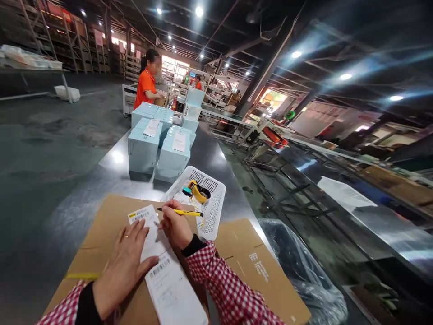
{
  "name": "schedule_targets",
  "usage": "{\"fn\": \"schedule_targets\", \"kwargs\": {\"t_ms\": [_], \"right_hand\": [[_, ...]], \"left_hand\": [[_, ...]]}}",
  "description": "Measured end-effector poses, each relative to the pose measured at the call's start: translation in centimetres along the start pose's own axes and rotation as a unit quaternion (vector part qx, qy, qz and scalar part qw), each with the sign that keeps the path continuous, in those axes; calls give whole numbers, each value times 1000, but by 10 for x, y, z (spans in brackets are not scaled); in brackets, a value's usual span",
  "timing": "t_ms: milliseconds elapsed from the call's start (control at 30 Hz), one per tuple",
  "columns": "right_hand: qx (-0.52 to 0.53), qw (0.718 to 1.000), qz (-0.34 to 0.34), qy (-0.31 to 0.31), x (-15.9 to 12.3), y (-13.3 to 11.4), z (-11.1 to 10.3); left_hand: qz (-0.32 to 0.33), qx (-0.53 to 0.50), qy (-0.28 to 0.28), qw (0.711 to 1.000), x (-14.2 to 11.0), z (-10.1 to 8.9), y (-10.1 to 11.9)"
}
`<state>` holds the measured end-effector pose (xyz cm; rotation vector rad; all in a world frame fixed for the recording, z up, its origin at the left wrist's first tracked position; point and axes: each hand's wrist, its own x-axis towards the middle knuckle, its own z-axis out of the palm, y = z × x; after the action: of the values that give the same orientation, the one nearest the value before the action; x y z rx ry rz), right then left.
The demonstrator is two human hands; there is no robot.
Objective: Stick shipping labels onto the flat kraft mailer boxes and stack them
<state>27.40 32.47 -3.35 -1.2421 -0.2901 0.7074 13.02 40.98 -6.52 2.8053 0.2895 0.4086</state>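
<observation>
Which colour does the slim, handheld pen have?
The slim pen is yellow with black ends (head view).

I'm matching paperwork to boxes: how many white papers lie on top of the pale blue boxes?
2: the left paper on the front-left boxes, the right paper on the front-right boxes. Others farther back may be hidden.

Co-worker (145,88) in orange, storage racks (68,38) at far left, ceiling lights (199,11), clear plastic (306,271)
</observation>
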Motion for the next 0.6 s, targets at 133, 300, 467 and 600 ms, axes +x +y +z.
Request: {"fn": "schedule_targets", "kwargs": {"t_ms": [133, 300, 467, 600], "right_hand": [[-109, 994, -10, 0, -4, 14, -2], [-343, 930, -131, -13, -17, 13, -7], [-376, 911, -156, -59, -18, 13, -4], [-395, 904, -145, -68, -16, 15, -1]], "left_hand": [[15, -10, -76, 997, 0, -12, 1], [14, 8, -104, 994, 1, -13, 5], [-10, -5, -107, 994, -2, -12, 4], [-25, -8, -90, 996, -4, -14, 3]]}}
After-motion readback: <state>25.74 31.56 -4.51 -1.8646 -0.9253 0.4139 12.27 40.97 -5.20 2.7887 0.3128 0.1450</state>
